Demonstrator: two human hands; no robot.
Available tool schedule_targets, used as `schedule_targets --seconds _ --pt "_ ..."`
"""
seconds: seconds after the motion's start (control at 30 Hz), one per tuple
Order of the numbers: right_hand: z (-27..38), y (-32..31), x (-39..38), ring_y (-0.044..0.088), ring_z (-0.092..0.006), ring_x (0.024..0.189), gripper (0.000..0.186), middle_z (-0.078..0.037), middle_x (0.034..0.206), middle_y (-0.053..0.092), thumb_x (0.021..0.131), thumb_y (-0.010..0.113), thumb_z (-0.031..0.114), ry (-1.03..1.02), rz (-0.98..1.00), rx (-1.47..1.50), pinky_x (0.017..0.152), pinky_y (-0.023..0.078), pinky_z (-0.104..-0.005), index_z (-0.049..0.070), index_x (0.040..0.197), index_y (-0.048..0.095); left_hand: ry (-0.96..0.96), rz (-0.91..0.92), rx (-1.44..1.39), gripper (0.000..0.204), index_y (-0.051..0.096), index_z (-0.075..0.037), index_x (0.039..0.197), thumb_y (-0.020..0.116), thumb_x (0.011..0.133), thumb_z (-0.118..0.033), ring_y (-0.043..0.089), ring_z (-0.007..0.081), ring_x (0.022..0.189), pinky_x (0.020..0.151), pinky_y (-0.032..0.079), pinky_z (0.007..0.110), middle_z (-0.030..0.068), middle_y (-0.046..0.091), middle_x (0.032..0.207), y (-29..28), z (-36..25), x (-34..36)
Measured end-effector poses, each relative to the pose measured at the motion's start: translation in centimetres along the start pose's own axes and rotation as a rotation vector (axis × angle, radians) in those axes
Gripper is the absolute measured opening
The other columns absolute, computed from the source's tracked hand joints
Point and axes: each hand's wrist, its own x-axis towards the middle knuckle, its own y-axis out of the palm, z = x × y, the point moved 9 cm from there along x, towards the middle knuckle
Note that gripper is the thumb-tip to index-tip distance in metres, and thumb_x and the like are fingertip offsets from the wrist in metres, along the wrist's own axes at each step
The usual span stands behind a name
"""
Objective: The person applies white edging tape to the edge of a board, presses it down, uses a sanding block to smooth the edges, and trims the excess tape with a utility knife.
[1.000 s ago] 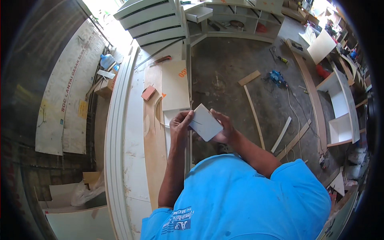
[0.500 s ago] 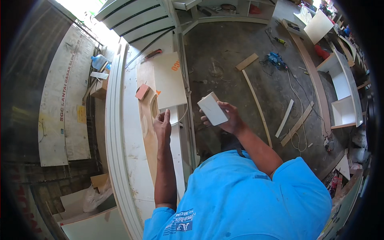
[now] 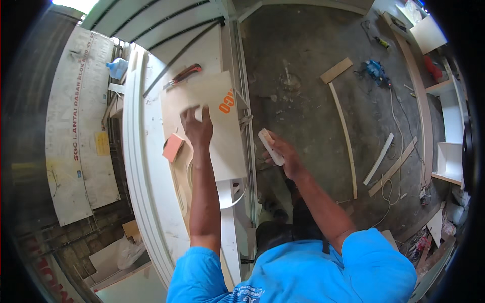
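white block: one, gripped in the right hand, right of the surface; long axis running far left to near right. left hand: fingers loosely curled, nothing grasped, above the board. knife: one, beyond and slightly left of the left hand, the nearer hand; long axis near left to far right. red block: one, near left of the left hand.

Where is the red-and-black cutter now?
In the head view, left of centre, the cutter lies by the far edge of the pale board, beyond the left hand.
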Motion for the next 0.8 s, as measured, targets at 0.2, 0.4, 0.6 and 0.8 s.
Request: schedule_targets --seconds 0.2,0.4,0.6,0.8 --pt "-4.5 -0.4 7.3 0.059 -0.0157 0.102 0.067 -0.010 0.123 0.061 0.091 0.070 0.034 0.076 -0.073 -0.167 0.087 0.047 -0.0298 0.005 0.147 0.047 0.189 -0.017 -0.021 0.028 0.070 -0.003 0.102 0.071 0.088 -0.027 0.057 0.0336 0.109 0.097 0.045 0.042 0.0156 0.064 0.107 10.0 0.8 9.4" --pt "-5.8 1.0 9.5 0.053 -0.0200 0.123 0.072 -0.015 0.134 0.057 0.090 0.070 0.031 0.043 -0.053 -0.190 0.107 0.037 -0.0316 0.001 0.149 0.042 0.243 -0.157 0.124 0.017 0.073 -0.004 0.088 0.072 0.085 -0.021 0.059 0.0294 0.098 0.098 0.040 0.042 0.0083 0.066 0.097 12.5 1.5 10.9" --pt "-2.7 1.1 15.9 0.051 -0.0187 0.125 0.073 -0.014 0.137 0.055 0.089 0.069 0.026 0.163 -0.070 -0.137 0.109 0.034 -0.0308 -0.003 0.149 0.040 0.113 0.019 0.072 0.012 0.069 -0.004 0.080 0.074 0.081 -0.015 0.056 0.0274 0.089 0.092 0.039 0.042 0.0062 0.060 0.084 14.2 2.6 12.1" --pt "2.1 1.6 23.8 0.057 -0.0100 0.096 0.072 -0.006 0.114 0.063 0.088 0.068 0.034 0.106 -0.047 -0.217 0.082 0.045 -0.0242 -0.001 0.147 0.045 0.096 0.030 0.090 0.015 0.069 -0.005 0.078 0.074 0.082 -0.018 0.057 0.0256 0.089 0.092 0.041 0.041 0.0053 0.060 0.082 14.1 2.6 12.4"
